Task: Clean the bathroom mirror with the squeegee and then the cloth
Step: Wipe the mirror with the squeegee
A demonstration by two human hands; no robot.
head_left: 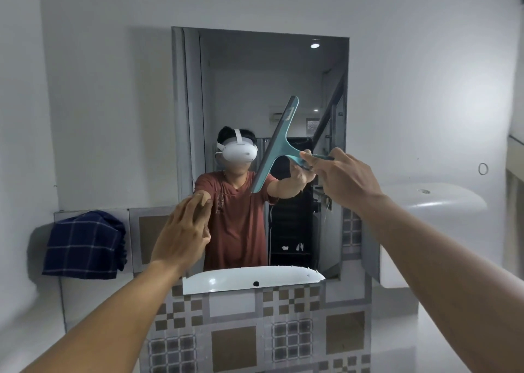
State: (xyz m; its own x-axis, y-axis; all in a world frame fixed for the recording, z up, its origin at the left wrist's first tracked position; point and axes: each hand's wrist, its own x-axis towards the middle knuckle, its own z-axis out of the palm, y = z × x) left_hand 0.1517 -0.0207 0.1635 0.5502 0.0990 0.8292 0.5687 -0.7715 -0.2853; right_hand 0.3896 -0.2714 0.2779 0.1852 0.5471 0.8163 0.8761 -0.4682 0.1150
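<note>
The bathroom mirror (pixel 238 83) hangs on the wall straight ahead and reflects a person wearing a headset. My right hand (pixel 344 177) grips the handle of a teal squeegee (pixel 279 140), whose blade stands tilted against the glass at the mirror's middle right. My left hand (pixel 184 234) rests flat on the mirror's lower left part, fingers apart and holding nothing. A dark blue checked cloth (pixel 85 245) hangs on the wall to the left of the mirror, out of both hands.
Patterned brown and grey tiles (pixel 235 344) cover the wall below the mirror. A white basin (pixel 433 200) juts out at the right, and its reflection shows along the mirror's lower edge. Plain white walls lie on both sides.
</note>
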